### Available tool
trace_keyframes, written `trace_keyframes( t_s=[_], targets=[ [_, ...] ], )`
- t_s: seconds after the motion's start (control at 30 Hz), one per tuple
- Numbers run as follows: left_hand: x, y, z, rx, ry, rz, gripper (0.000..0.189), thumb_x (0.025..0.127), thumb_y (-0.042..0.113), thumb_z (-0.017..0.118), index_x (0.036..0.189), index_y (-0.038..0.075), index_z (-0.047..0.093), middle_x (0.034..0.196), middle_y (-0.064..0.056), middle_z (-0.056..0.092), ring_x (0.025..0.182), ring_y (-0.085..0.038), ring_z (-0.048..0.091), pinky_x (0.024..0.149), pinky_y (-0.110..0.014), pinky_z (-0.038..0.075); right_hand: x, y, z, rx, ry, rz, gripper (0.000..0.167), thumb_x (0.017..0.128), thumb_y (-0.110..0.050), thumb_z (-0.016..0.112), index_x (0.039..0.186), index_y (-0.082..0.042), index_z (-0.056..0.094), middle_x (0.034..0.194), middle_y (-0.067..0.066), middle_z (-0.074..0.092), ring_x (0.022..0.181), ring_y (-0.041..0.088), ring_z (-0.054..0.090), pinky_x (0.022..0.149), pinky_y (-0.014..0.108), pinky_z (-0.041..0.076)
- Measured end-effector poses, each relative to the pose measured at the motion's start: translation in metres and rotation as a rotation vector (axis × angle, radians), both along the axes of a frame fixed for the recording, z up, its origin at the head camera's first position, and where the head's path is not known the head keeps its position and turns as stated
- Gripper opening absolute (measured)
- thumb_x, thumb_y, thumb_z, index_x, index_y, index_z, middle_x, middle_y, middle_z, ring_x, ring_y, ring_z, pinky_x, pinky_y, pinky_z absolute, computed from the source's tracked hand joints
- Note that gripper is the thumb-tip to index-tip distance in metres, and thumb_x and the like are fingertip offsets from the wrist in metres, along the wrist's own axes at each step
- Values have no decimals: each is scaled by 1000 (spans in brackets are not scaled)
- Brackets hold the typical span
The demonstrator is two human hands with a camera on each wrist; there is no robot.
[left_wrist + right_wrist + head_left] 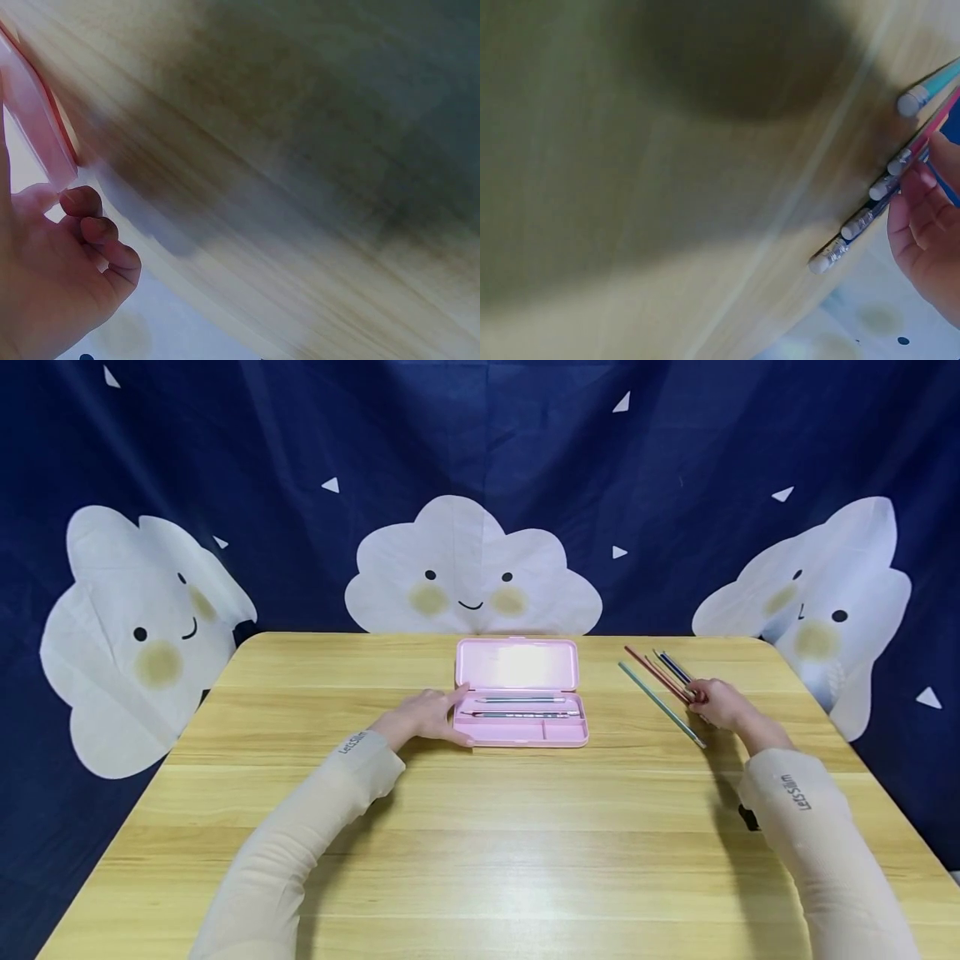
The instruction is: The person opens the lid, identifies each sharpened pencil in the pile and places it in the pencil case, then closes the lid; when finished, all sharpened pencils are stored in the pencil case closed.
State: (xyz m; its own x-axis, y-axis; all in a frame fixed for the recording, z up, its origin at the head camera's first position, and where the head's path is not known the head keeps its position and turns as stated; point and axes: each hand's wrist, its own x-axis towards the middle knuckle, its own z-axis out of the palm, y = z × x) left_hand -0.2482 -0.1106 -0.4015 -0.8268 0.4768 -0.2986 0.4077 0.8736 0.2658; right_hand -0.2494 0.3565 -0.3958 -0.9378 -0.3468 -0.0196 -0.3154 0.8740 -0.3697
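Observation:
A pink pencil case (517,733) lies with its lid (487,664) raised at the back middle of the table. Two pencils, the nearer one a printed pencil (510,715), lie in its long rear compartment. My left hand (423,714) holds the case's left end, thumb at the front corner and a finger at the hinge side. At the right, my right hand (720,703) pinches a red pencil (935,120) near its eraser end. Another red pencil and two dark blue pencils (671,664) lie close by. A teal pencil (660,703) lies apart, left of that hand.
The wooden table (525,843) stretches toward me in front of both arms. Behind its back edge hangs a dark blue cloth (480,435) with smiling white clouds. A small black object (748,817) shows by the right sleeve.

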Motion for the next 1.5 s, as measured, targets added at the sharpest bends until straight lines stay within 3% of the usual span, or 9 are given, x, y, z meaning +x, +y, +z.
trace_keyframes(
  t_s=[0.37,0.73,1.0,1.27,1.5],
  targets=[
    [-1,-1,0,-7,-5,2,109,67,67,64,148,18,11,135,-19,43,120,-29,44,92,-41,40,0,-3,-5,32,-74,-43,27,78,6,55,102,17,52,78,19,55,75,34,52,70,44,42],
    [-1,-1,0,7,-4,5,108,66,65,66,148,18,12,133,-21,44,119,-30,44,91,-42,40,1,-3,-4,-16,-139,-82,17,82,1,57,94,11,50,75,15,53,69,27,49,61,32,38],
    [-1,-1,-2,2,-3,4,108,67,66,65,148,18,12,134,-20,44,121,-30,43,95,-42,38,3,-3,-2,-39,-102,-79,18,82,1,57,95,12,51,75,15,54,71,27,50,64,33,39],
    [-1,-1,-2,5,-5,8,109,66,66,66,148,18,12,134,-20,44,120,-30,43,96,-43,37,4,-10,1,-78,12,-43,20,82,3,57,99,13,52,72,12,53,68,21,49,65,37,39],
    [0,0,-1,4,-3,6,109,66,65,66,148,17,12,135,-20,44,121,-30,43,96,-42,37,6,-29,8,-125,-7,-10,19,87,3,54,103,11,52,73,9,50,65,17,44,64,36,38]
  ],
)
